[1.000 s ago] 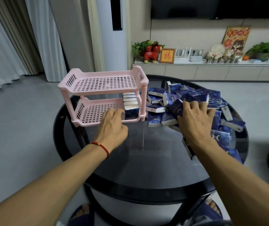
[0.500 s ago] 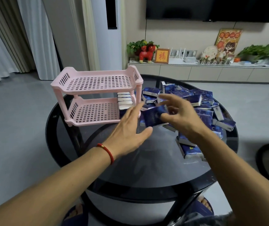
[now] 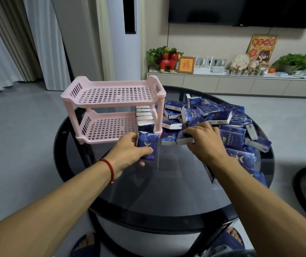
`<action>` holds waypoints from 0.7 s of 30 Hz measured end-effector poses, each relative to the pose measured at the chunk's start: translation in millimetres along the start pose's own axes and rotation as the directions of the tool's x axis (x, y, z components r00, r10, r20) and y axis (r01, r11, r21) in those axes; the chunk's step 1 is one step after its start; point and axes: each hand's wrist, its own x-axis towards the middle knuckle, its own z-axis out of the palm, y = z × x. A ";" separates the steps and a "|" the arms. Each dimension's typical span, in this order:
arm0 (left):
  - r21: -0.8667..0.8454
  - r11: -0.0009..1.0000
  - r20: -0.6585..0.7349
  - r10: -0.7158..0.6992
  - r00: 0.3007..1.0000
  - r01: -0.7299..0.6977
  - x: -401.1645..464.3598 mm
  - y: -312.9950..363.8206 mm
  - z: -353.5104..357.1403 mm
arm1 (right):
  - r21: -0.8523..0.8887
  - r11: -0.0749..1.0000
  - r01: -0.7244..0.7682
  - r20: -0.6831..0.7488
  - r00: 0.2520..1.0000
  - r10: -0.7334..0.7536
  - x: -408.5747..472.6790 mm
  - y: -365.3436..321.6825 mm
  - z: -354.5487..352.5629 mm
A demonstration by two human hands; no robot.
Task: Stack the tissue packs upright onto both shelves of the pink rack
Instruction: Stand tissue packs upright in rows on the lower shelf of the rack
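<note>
The tissue pack (image 3: 147, 147), gripped upright in the left hand (image 3: 130, 154) just before the pink rack (image 3: 111, 112)'s lower shelf, should probably slide in beside the standing row (image 3: 144, 118), while the right hand (image 3: 204, 141) clasps another pack (image 3: 184, 139) at the pile's near edge.

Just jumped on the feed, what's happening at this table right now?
A person is loading blue tissue packs into a pink rack on a round glass table. The left hand holds one tissue pack upright just in front of the lower shelf, where a short row of packs stands at the right end. The right hand is closing its grip on another pack at the edge of the loose pile. The top shelf holds nothing.
</note>
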 end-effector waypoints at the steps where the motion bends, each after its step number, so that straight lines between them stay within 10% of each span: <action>1: -0.027 1.000 0.000 0.000 1.000 0.000 0.4 -0.1 -0.1 | 0.009 1.000 -0.007 -0.035 0.999 0.008 2.2 -1.3 -2.4; 4: -0.094 0.996 0.008 0.002 1.000 -0.001 0.2 0.5 -0.5 | 0.332 0.940 -0.082 -0.133 0.982 0.133 4.3 1.3 -21.9; 7: -0.139 0.990 0.015 -0.003 1.000 0.005 -1.5 3.1 -0.6 | 0.803 0.568 -0.182 0.070 0.975 0.213 -2.5 0.5 -47.8; 11: -0.238 0.969 0.072 -0.055 0.996 0.071 -2.8 5.9 1.1 | 0.916 0.304 -0.262 0.266 0.963 0.030 -18.8 -5.8 -55.5; 15: -0.292 0.947 0.198 -0.075 0.977 0.132 -7.9 10.5 1.3 | 0.921 0.288 -0.262 0.292 0.954 -0.066 -24.0 -13.4 -58.5; 21: -0.226 0.965 0.436 -0.025 0.900 0.136 -15.4 8.5 -5.0 | 0.807 0.589 -0.045 0.147 0.981 -0.125 -27.7 -50.2 -49.2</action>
